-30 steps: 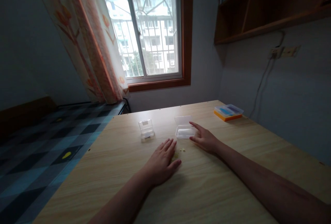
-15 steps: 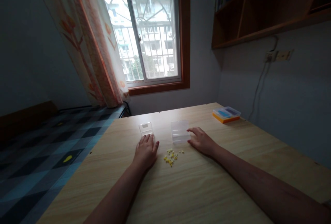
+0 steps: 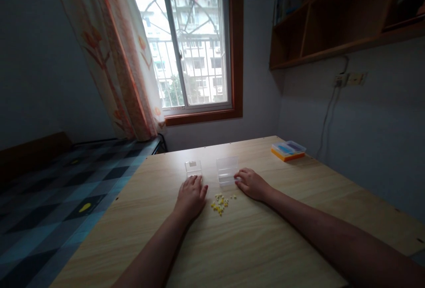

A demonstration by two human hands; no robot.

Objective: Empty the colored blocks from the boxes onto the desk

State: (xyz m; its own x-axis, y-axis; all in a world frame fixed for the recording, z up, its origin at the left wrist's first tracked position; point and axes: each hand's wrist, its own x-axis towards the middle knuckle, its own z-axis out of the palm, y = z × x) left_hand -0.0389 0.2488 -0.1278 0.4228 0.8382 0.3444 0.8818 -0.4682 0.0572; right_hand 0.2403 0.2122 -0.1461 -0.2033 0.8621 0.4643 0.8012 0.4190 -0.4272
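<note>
My left hand (image 3: 191, 195) lies flat on the wooden desk (image 3: 265, 243), fingers stretched out toward a small clear plastic box (image 3: 193, 168) just beyond its fingertips. A little pile of small yellow pieces (image 3: 221, 203) lies on the desk between my hands. My right hand (image 3: 250, 184) rests with its fingers curled against the right side of a larger clear plastic box (image 3: 227, 171), whose lid stands open; it holds nothing that I can see.
An orange-based case with blue contents (image 3: 287, 150) lies at the desk's far right corner. A window (image 3: 195, 53) with a curtain (image 3: 122, 66) is behind the desk. Wooden shelves (image 3: 332, 13) hang on the right wall. A bed with a checked cover (image 3: 66, 181) is at left.
My left hand has drawn off the yellow pieces, uncovering them, and moved left toward the small box. My right hand has curled in against the larger box. The view has tilted up slightly.
</note>
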